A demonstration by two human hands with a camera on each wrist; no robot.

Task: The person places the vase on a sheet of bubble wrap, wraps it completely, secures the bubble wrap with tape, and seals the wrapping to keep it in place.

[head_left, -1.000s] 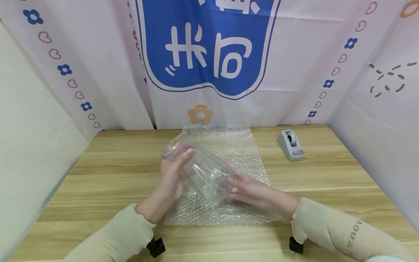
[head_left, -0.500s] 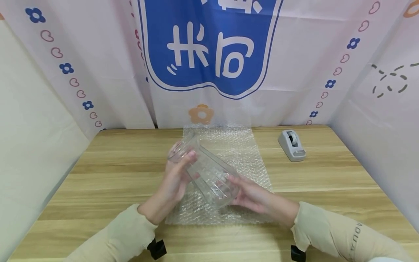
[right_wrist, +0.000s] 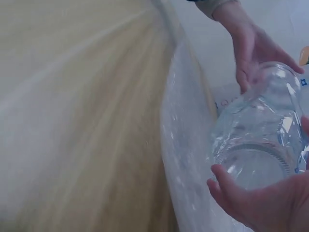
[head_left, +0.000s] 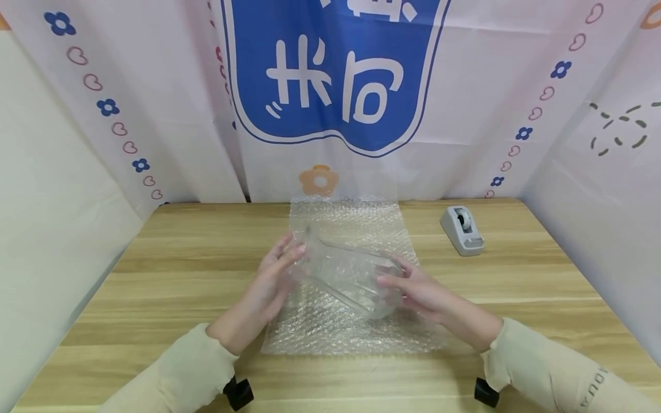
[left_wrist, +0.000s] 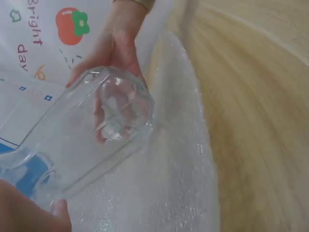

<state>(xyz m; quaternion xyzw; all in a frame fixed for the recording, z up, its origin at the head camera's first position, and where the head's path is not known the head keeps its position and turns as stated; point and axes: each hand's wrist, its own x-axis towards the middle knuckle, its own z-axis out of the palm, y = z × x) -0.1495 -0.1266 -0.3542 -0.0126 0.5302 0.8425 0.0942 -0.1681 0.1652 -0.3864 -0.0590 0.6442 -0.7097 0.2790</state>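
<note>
The glass vase (head_left: 348, 278) has swung more crosswise over the bubble wrap (head_left: 325, 337) (contact unclear), so its placement seems unsettled; the left hand (head_left: 272, 281) clamps its fingers round the neck, the right hand (head_left: 423, 293) round the base.

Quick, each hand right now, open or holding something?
Left hand: at the mouth end of the glass vase; can't tell whether open or gripping.
Right hand: holding the vase's base end.

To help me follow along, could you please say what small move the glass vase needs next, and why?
Probably ease the glass vase down onto the bubble wrap: the left hand and right hand support opposite ends, and the bubble wrap lies spread beneath it.
</note>
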